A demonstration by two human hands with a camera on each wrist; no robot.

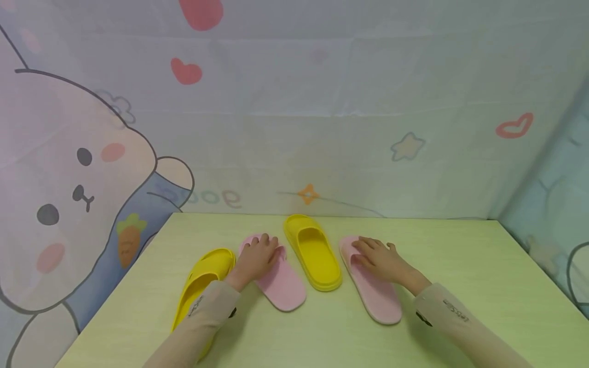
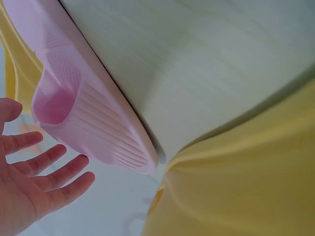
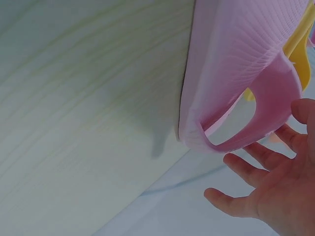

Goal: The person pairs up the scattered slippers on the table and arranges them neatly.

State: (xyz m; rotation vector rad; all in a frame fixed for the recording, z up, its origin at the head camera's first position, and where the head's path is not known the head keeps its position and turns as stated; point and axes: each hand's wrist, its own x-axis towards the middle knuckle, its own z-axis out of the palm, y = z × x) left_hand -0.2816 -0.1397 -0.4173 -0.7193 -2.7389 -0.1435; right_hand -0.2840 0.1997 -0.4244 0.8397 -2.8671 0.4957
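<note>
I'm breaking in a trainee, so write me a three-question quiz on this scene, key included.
1. True or false: in the head view, the right hand is over a yellow slipper.
2. Fill in: between the left pink slipper and the right pink slipper lies a ____.
3. How many slippers are on the table? A two, B three, C four.

Key
1. False; it is over the right pink slipper.
2. Yellow slipper.
3. C; this counts the far-left yellow slipper, partly hidden by the left sleeve.
</note>
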